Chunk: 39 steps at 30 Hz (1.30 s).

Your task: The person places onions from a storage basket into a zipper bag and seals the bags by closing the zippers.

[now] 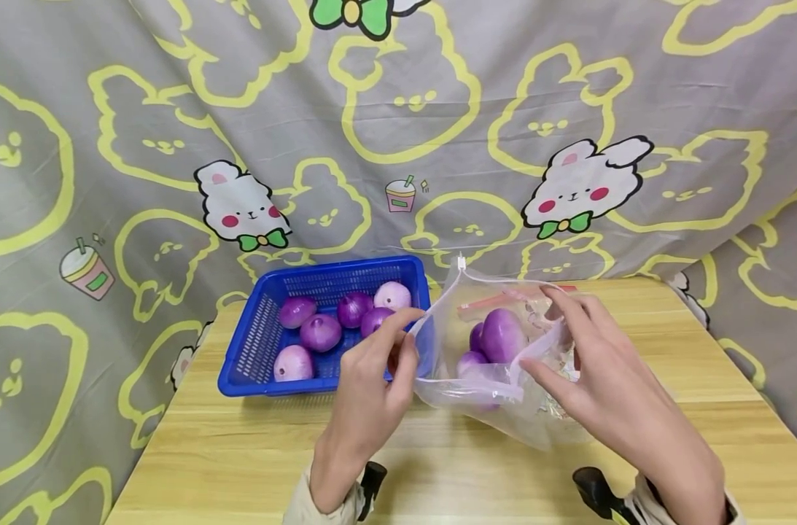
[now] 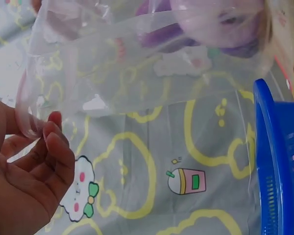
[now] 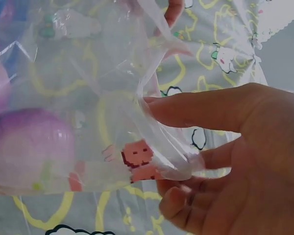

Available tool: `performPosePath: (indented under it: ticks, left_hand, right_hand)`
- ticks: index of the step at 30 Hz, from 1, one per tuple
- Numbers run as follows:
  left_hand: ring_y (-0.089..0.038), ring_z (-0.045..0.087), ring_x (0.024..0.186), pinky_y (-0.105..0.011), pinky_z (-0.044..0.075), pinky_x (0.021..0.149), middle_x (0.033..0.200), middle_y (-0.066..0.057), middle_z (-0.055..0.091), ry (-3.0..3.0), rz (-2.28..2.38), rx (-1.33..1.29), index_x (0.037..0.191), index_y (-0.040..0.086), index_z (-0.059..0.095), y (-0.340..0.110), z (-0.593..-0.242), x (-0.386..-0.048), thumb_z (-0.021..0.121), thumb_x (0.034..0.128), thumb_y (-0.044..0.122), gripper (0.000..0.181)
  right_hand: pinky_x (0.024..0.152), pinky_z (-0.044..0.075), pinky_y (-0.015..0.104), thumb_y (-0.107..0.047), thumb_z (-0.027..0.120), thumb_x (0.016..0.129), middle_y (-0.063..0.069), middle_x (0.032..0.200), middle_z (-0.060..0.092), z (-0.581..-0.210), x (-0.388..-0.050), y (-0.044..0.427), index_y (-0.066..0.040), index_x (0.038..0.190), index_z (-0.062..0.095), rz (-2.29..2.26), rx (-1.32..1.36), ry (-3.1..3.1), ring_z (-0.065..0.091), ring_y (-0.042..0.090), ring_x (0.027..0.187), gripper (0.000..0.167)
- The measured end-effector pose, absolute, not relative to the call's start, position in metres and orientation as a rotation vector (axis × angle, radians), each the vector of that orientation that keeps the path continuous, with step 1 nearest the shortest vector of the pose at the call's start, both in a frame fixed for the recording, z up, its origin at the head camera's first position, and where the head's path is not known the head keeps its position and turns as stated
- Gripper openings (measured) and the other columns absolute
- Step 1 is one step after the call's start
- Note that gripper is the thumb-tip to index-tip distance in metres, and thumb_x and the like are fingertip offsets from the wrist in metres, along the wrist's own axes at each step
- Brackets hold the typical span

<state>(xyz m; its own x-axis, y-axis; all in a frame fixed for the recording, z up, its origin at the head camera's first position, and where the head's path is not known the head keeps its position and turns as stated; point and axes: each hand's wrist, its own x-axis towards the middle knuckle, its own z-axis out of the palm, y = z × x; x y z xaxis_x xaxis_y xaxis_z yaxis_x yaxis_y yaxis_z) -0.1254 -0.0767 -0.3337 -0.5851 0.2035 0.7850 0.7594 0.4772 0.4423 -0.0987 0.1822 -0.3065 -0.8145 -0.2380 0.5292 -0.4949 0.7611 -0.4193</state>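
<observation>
A clear zip bag (image 1: pixel 536 419) with a white slider stands on the table, its mouth spread wide. Inside it lie several purple onions (image 1: pixel 503 335), partly hidden by the plastic. My left hand (image 1: pixel 372 386) pinches the left edge of the mouth between thumb and fingers. On the opposite side, my right hand (image 1: pixel 611 372) holds the other edge, thumb on the near side and fingers beyond. The right wrist view shows a pink printed figure (image 3: pixel 138 154) on the bag close to those fingers.
Left of the bag, a blue plastic basket (image 1: pixel 240 390) holds several more onions (image 1: pixel 320 333); my left hand overlaps its right end. Both stand on a wood-grain table (image 1: pixel 208 452). A grey patterned curtain (image 1: pixel 437 240) hangs behind.
</observation>
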Motion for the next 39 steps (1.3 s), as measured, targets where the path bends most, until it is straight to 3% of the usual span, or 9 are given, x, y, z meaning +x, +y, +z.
performPosePath:
  ticks: [4,7,9,13,22,26,30,36,39]
  left_hand:
    - [-0.004,0.048,0.061,-0.011,0.041,0.054,0.078,0.001,0.058,-2.019,-1.008,-0.902,0.102,0.006,0.071,-0.068,-0.337,-0.122,0.051,0.0861,-0.009,0.03]
    - [-0.001,0.045,0.061,-0.007,0.038,0.055,0.078,0.003,0.055,-2.039,-0.968,-1.011,0.096,0.007,0.073,-0.06,-0.339,-0.118,0.05,0.0838,-0.008,0.029]
    - [-0.001,0.044,0.062,-0.006,0.037,0.057,0.079,0.004,0.055,-2.054,-0.942,-1.054,0.098,0.006,0.073,-0.057,-0.339,-0.116,0.051,0.0857,-0.007,0.028]
    - [-0.001,0.045,0.065,-0.006,0.037,0.057,0.081,0.004,0.054,-2.122,-0.918,-1.055,0.108,0.003,0.07,-0.058,-0.339,-0.114,0.055,0.0881,-0.003,0.026]
    - [-0.008,0.049,0.08,-0.023,0.048,0.071,0.102,0.001,0.052,-2.569,-0.719,-0.925,0.147,-0.001,0.042,-0.063,-0.34,-0.114,0.067,0.0899,0.014,0.064]
    - [-0.011,0.049,0.081,-0.027,0.049,0.071,0.104,-0.002,0.052,-2.521,-0.692,-0.836,0.145,-0.002,0.044,-0.065,-0.34,-0.115,0.069,0.0867,0.01,0.064]
    - [-0.013,0.049,0.083,-0.029,0.05,0.068,0.105,-0.005,0.054,-2.471,-0.656,-0.767,0.143,-0.002,0.046,-0.067,-0.338,-0.115,0.069,0.0852,0.01,0.063]
    - [-0.019,0.055,0.09,-0.034,0.053,0.07,0.11,-0.009,0.056,-2.44,-0.585,-0.658,0.139,0.001,0.05,-0.067,-0.338,-0.116,0.073,0.0816,0.012,0.063]
    - [-0.021,0.056,0.092,-0.035,0.054,0.072,0.112,-0.01,0.056,-2.44,-0.572,-0.642,0.139,0.0,0.049,-0.066,-0.338,-0.116,0.075,0.0813,0.014,0.065]
  right_hand:
    - [0.067,0.038,0.016,-0.016,0.085,0.077,-0.009,0.115,0.056,-0.302,-0.095,0.178,-0.02,0.142,0.054,0.799,0.641,-2.399,0.045,0.003,0.08,0.072]
    - [0.065,0.04,0.014,-0.012,0.084,0.078,-0.012,0.106,0.06,-0.302,-0.096,0.177,-0.018,0.135,0.062,0.813,0.656,-2.348,0.048,0.001,0.075,0.061]
    - [0.064,0.04,0.013,-0.005,0.08,0.078,-0.009,0.101,0.062,-0.304,-0.098,0.177,-0.013,0.132,0.064,0.81,0.637,-2.326,0.049,0.001,0.072,0.057]
    - [0.063,0.039,0.014,0.005,0.073,0.074,0.0,0.098,0.061,-0.306,-0.101,0.178,-0.005,0.136,0.059,0.796,0.57,-2.3,0.047,0.005,0.072,0.065]
    - [0.081,0.038,0.033,0.004,0.07,0.068,0.016,0.132,0.049,-0.311,-0.106,0.182,-0.006,0.156,0.027,0.786,0.55,-2.531,0.048,0.024,0.101,0.098]
    - [0.088,0.04,0.045,0.004,0.071,0.067,0.017,0.142,0.044,-0.312,-0.106,0.181,-0.008,0.158,0.02,0.805,0.556,-2.595,0.046,0.03,0.118,0.105]
    - [0.089,0.04,0.047,0.005,0.069,0.067,0.016,0.146,0.042,-0.312,-0.106,0.178,-0.009,0.158,0.02,0.786,0.572,-2.612,0.047,0.032,0.122,0.105]
    - [0.106,0.034,0.053,0.003,0.069,0.067,0.018,0.147,0.041,-0.314,-0.104,0.173,-0.006,0.157,0.02,0.744,0.544,-2.675,0.04,0.035,0.133,0.103]
    - [0.107,0.032,0.056,0.002,0.071,0.066,0.022,0.148,0.04,-0.314,-0.102,0.172,-0.006,0.157,0.017,0.71,0.539,-2.703,0.039,0.039,0.134,0.107]
